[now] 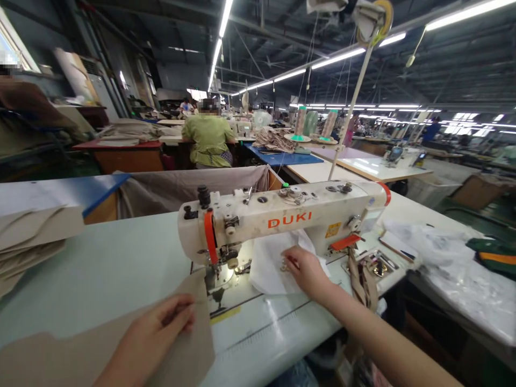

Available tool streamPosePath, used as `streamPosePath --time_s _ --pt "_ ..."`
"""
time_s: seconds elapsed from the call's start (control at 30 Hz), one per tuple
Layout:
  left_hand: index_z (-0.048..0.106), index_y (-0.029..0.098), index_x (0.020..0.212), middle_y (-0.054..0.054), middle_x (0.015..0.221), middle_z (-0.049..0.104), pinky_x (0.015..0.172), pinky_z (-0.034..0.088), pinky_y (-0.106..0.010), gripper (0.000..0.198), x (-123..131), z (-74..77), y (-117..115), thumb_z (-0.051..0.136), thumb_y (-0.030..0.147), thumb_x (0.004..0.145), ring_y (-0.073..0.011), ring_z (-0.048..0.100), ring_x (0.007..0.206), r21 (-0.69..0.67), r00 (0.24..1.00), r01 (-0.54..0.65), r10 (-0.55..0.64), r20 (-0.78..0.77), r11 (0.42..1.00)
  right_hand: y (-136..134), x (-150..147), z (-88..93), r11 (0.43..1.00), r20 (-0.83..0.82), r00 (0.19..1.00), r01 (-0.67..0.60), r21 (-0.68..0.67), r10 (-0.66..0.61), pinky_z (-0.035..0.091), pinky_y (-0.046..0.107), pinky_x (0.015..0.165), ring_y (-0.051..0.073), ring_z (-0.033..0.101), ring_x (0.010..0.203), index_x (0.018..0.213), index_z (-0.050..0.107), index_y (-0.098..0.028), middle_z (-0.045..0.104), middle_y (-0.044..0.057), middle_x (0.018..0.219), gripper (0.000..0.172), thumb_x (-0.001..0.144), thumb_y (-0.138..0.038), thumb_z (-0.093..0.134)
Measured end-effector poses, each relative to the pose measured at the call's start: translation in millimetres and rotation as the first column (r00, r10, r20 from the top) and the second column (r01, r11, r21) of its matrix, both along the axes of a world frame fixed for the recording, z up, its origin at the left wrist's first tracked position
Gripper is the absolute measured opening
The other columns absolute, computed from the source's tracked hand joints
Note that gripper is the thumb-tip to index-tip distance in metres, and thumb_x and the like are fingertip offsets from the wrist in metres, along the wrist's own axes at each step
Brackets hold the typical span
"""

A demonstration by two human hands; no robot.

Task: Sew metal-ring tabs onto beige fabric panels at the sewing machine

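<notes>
On the tabletop [121, 258], beige fabric [191, 344] points lengthwise toward the machine [252, 217].

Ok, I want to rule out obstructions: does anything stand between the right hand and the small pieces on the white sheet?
Nothing visible does. The right hand has its fingertips right at the small pieces on the white sheet. The sewing machine stands beyond them, not in between.
</notes>
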State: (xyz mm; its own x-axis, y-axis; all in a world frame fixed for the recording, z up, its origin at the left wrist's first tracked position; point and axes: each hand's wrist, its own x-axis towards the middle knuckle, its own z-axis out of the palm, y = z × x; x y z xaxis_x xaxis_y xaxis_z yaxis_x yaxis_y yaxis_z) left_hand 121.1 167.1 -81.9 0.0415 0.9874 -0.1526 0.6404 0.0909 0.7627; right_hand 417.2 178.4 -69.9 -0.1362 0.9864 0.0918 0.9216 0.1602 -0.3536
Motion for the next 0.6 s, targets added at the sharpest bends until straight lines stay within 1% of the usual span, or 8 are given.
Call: streamPosePath --time_s 0.07,0.17,0.27,0.37,0.6 --pt "0.061 0.023 0.078 -0.001 0.058 0.067 0.064 0.051 -0.030 0.034 -8.5 -4.1 9.1 0.046 0.051 0.064 -0.0235 0.065 0.060 -0.010 0.998 -0.057 0.057 0.008 0.998 20.8 9.2 -2.8 0.999 0.107 0.994 0.028 -0.020 -0.026 0.045 0.025 0.082 0.018 0.061 0.096 0.105 0.063 -0.012 0.065 0.011 0.105 0.023 0.090 -0.011 0.046" --pt "0.058 0.024 0.074 -0.001 0.057 0.067 0.062 0.051 -0.031 0.031 -13.4 -9.8 15.0 0.046 0.051 0.063 -0.0236 0.065 0.059 0.012 0.994 -0.106 0.106 0.002 0.994 37.2 10.6 -9.7 0.998 0.214 0.977 0.017 -0.066 -0.003 0.045 0.028 0.080 0.021 0.060 0.095 0.093 0.066 -0.009 0.064 0.014 0.099 0.020 0.087 -0.008 0.047" --pt "0.059 0.025 0.075 0.000 0.061 0.070 0.062 0.050 -0.030 0.032 -13.7 -14.7 14.8 0.046 0.052 0.063 -0.0235 0.066 0.060 0.036 0.991 -0.132 0.133 -0.025 0.991 41.2 7.7 -14.3 0.995 0.304 0.952 -0.003 -0.103 0.034 0.044 0.027 0.080 0.022 0.060 0.094 0.089 0.067 -0.009 0.065 0.014 0.095 0.019 0.086 -0.007 0.048" --pt "0.060 0.026 0.076 0.000 0.063 0.071 0.063 0.050 -0.029 0.032 -14.2 -18.3 14.3 0.046 0.051 0.063 -0.0239 0.067 0.064 0.050 0.990 -0.123 0.125 -0.059 0.991 42.7 6.5 -14.8 0.993 0.362 0.930 -0.018 -0.120 0.060 0.044 0.027 0.079 0.022 0.059 0.095 0.089 0.067 -0.010 0.065 0.013 0.094 0.019 0.086 -0.007 0.048" --pt "0.061 0.025 0.077 0.000 0.067 0.072 0.063 0.049 -0.028 0.034 -14.5 -19.0 13.3 0.045 0.052 0.064 -0.0241 0.068 0.068 0.051 0.992 -0.108 0.111 -0.063 0.993 47.4 4.1 -15.4 0.991 0.426 0.899 -0.048 -0.123 0.096 0.044 0.028 0.077 0.023 0.059 0.094 0.091 0.066 -0.009 0.064 0.013 0.095 0.023 0.088 -0.005 0.044"
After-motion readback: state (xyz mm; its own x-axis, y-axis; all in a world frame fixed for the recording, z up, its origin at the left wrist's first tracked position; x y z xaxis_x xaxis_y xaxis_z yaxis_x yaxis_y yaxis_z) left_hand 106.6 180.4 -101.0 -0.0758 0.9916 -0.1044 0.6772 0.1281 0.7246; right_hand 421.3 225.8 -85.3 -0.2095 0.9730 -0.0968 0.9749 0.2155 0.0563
